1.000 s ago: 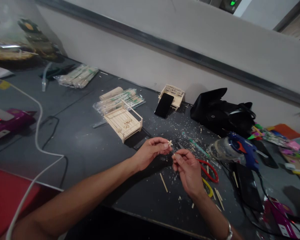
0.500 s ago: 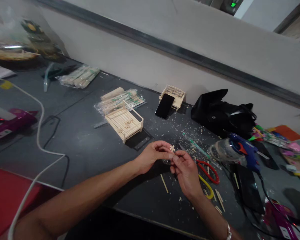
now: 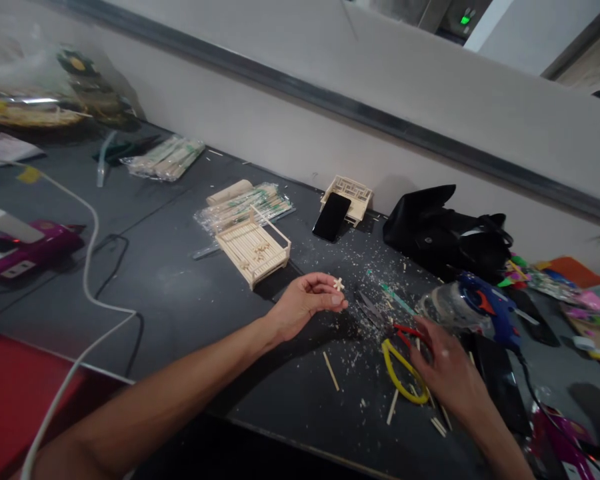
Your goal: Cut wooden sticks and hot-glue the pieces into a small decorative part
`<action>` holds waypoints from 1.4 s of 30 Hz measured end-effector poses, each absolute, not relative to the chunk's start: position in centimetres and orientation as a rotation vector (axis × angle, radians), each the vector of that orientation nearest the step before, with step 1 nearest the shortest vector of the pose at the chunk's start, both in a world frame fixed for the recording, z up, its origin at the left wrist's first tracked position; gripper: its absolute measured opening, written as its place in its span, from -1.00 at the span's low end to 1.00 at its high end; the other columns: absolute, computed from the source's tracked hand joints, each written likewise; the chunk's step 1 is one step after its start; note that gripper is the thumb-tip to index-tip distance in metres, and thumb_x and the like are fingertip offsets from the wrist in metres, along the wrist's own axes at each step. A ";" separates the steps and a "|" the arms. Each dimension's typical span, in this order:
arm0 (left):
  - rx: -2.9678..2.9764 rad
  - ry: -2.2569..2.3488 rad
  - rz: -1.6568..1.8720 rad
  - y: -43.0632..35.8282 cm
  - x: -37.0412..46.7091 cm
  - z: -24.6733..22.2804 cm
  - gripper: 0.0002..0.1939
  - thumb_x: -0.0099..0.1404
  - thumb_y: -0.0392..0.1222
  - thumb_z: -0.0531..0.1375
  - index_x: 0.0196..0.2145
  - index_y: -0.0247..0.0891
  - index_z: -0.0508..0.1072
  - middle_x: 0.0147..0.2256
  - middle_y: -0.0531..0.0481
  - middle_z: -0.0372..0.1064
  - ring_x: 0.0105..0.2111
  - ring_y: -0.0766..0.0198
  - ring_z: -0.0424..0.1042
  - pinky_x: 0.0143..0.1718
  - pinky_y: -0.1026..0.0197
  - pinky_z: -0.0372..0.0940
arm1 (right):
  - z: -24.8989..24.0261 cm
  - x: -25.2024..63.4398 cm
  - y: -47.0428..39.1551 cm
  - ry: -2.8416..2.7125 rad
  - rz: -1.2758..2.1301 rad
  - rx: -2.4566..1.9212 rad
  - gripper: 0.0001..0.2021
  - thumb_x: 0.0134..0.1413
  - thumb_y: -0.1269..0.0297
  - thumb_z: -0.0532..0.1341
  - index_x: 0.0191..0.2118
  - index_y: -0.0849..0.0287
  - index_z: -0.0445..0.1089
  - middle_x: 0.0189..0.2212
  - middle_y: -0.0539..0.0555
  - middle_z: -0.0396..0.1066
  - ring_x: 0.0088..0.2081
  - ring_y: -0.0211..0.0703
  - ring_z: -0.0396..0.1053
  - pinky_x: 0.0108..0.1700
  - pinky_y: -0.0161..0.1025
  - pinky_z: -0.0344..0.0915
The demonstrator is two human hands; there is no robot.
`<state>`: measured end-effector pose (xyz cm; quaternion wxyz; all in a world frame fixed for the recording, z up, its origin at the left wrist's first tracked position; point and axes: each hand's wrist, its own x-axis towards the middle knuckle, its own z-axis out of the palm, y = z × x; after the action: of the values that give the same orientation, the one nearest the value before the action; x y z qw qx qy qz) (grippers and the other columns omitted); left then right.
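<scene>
Between the thumb and fingers of my left hand [image 3: 310, 303] is a small star-shaped wooden piece [image 3: 339, 285], held above the dark table. My right hand [image 3: 440, 353] is at the red handle of the scissors [image 3: 403, 363], its thumb and fingers around that loop; the yellow handle lies below it and the blades point up and left. Left of and beyond my hands stands a small wooden slatted frame [image 3: 253, 245] with a few little pieces on its slats.
A phone [image 3: 332, 217] leans on a small wooden bench [image 3: 357, 193] by the wall. Rightward are a black bag [image 3: 430, 230], a jar [image 3: 443, 305] and a blue glue gun [image 3: 495, 310]. Packaged sticks [image 3: 250, 203], a white cable [image 3: 93, 267] and loose sticks [image 3: 331, 371] also show.
My right hand has left the small piece and moved right to the scissors, whose handles have shifted. My left hand still holds the piece.
</scene>
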<state>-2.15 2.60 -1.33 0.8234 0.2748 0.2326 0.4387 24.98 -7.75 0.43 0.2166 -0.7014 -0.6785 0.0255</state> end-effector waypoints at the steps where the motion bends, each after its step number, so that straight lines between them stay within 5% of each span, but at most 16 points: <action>1: 0.586 0.484 0.936 2.6 -2.2 -1.4 -0.58 -0.17 -0.28 0.53 -0.36 -0.32 0.47 -0.49 0.05 0.53 -0.44 0.26 0.56 -0.30 0.21 0.41 | -0.3 26.0 -8.5 -1.969 0.016 -1.932 -0.59 0.01 0.18 0.13 0.00 0.13 0.43 -0.15 0.20 0.55 -0.14 0.13 0.51 -0.08 0.08 0.43; 7: 0.573 0.472 0.954 2.7 -2.2 -1.5 -0.60 -0.16 -0.33 0.52 -0.35 -0.32 0.49 -0.47 0.05 0.54 -0.45 0.29 0.55 -0.28 0.22 0.42 | -1.8 26.7 -10.3 -2.242 -0.044 -1.810 -0.53 0.04 0.26 0.12 0.11 0.08 0.35 -0.10 0.15 0.54 -0.11 0.05 0.50 -0.09 -0.03 0.45; 16: 0.571 0.448 0.974 2.8 -2.2 -1.2 -0.60 -0.18 -0.31 0.54 -0.37 -0.31 0.51 -0.48 0.05 0.56 -0.46 0.30 0.54 -0.28 0.23 0.43 | -2.0 25.0 -10.0 -1.883 0.249 -2.061 -0.57 -0.05 0.23 0.12 0.01 0.08 0.33 -0.48 -0.03 0.45 -0.52 -0.13 0.45 -0.42 -0.24 0.42; 23: 0.596 0.436 0.963 2.8 -2.2 -1.6 -0.63 -0.12 -0.36 0.50 -0.33 -0.29 0.50 -0.46 0.06 0.56 -0.44 0.33 0.53 -0.24 0.22 0.42 | -1.2 22.6 -11.0 -1.865 0.263 -1.706 -0.56 0.15 0.20 0.11 0.16 0.06 0.28 -0.11 0.12 0.54 -0.16 -0.08 0.55 -0.12 -0.20 0.48; 31: 0.583 0.431 0.953 2.6 -2.2 -1.2 -0.59 -0.15 -0.33 0.52 -0.34 -0.30 0.48 -0.47 0.08 0.55 -0.45 0.33 0.53 -0.22 0.20 0.43 | -0.9 18.7 -9.7 -1.844 0.130 -1.615 -0.75 0.12 0.08 0.27 -0.14 0.07 0.38 -0.44 -0.02 0.44 -0.54 -0.23 0.36 -0.55 -0.34 0.33; 42: 0.620 0.454 0.965 2.5 -2.2 -1.3 -0.62 -0.15 -0.41 0.48 -0.34 -0.29 0.49 -0.47 0.08 0.51 -0.48 0.39 0.48 -0.28 0.29 0.37 | 0.4 16.5 -7.0 -2.109 -0.239 -1.428 -0.75 0.28 0.05 0.17 -0.12 0.11 0.37 -0.43 0.04 0.46 -0.43 -0.14 0.43 -0.37 -0.27 0.33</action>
<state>-2.20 2.50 -1.32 0.8157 0.2906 0.2128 0.4526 16.54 -7.01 0.37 0.2878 -0.5346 -0.7895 -0.0895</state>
